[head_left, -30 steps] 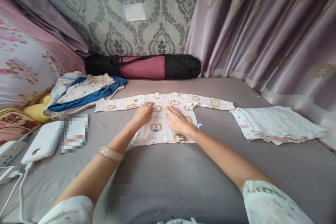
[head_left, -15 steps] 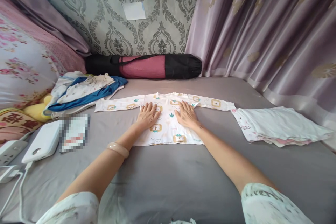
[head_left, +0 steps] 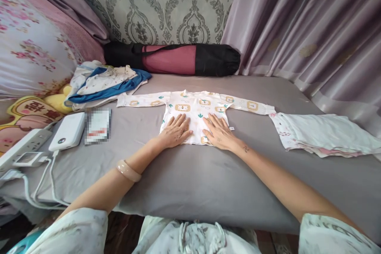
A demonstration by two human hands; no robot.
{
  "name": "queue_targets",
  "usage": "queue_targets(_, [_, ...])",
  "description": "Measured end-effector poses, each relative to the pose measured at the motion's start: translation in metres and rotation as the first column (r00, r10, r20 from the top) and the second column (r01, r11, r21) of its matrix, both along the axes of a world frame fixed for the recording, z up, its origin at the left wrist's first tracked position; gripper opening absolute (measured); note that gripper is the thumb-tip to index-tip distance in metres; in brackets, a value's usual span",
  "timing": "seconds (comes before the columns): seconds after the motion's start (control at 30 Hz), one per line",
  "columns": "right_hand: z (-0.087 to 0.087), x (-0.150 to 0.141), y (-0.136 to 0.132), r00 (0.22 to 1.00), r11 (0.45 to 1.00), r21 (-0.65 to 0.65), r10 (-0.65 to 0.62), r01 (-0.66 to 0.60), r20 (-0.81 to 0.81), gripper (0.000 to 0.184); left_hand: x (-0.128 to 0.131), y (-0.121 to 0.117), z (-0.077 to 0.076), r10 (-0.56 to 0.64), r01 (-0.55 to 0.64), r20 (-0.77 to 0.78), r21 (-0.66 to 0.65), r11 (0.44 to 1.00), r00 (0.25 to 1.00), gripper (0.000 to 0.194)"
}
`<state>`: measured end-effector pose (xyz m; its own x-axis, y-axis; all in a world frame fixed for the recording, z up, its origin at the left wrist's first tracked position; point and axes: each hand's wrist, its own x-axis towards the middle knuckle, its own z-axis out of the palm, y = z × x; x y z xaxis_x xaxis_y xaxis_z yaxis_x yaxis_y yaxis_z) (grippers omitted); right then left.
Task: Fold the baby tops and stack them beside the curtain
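Observation:
A small white long-sleeved shirt [head_left: 195, 117] printed with yellow lions and green leaves lies spread flat on the grey sheet [head_left: 190, 182], its sleeves stretched out to both sides and its collar towards the wall. My left hand [head_left: 176, 130] rests palm down on the lower left of the shirt, fingers spread. On the lower right of it lies my right hand [head_left: 219, 131], also flat with the fingers apart. Parts of the hem are hidden under both hands. Neither hand grips the cloth.
Folded clothes [head_left: 324, 133] lie by the right cuff. A heap of clothes [head_left: 110, 85] is at the back left. A rolled mat in a bag [head_left: 169, 59] lies along the wall. At left are a power bank [head_left: 68, 131], a power strip [head_left: 26, 147], cables and a blurred packet [head_left: 98, 126].
Both hands have slid down the shirt from the chest towards the hem, staying flat. The camera view has tilted downward, and the bed's front edge now shows.

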<state>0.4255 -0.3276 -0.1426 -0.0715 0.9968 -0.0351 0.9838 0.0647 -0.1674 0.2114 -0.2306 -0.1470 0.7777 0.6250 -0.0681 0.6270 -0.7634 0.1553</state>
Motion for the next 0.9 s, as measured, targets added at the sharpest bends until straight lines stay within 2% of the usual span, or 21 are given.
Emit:
queue_targets(0.1, [-0.005,-0.001,-0.002,1.000,1.000,0.015,-0.011,0.010,0.017,0.061,-0.003,0.000,-0.008,-0.007,0.006,0.014,0.057,0.998,1.000,0.067])
queue_targets(0.2, [-0.007,0.000,-0.001,1.000,1.000,0.025,-0.007,0.007,0.004,0.061,-0.004,0.002,-0.010,-0.010,0.010,0.009,0.064,0.998,1.000,0.068])
queue_targets(0.33, [-0.003,0.002,0.000,0.999,1.000,0.013,0.004,-0.003,-0.044,0.062,-0.003,0.005,-0.002,-0.023,0.023,0.011,0.000,1.000,1.000,0.070])
queue_targets(0.47, [0.005,0.003,0.003,0.990,0.998,-0.001,0.064,-0.065,-0.126,0.061,0.011,0.014,0.010,-0.059,0.062,0.037,-0.079,0.995,0.998,0.067])
queue_targets(0.6, [0.013,0.018,0.010,0.974,0.987,0.149,0.085,-0.054,-0.211,0.047,0.038,0.028,0.016,-0.060,0.067,0.080,-0.093,0.993,0.995,0.054])
queue_targets(0.67, [0.016,0.038,0.016,0.968,0.972,0.235,0.036,0.024,-0.247,0.039,0.054,0.035,0.015,-0.076,0.085,0.103,-0.090,0.992,0.992,0.050])
queue_targets(0.73, [0.021,0.070,0.022,0.962,0.955,0.266,-0.058,0.131,-0.268,0.035,0.070,0.044,0.011,-0.096,0.106,0.126,-0.077,0.991,0.987,0.047])
queue_targets(0.83, [0.033,0.133,0.027,0.933,0.921,0.186,-0.310,0.343,-0.184,0.032,0.094,0.058,-0.001,-0.120,0.133,0.187,-0.055,0.990,0.975,0.044])
queue_targets(0.9, [0.041,0.177,0.028,0.867,0.864,0.083,-0.491,0.497,-0.079,0.033,0.112,0.068,-0.010,-0.131,0.148,0.251,-0.048,0.988,0.959,0.043])
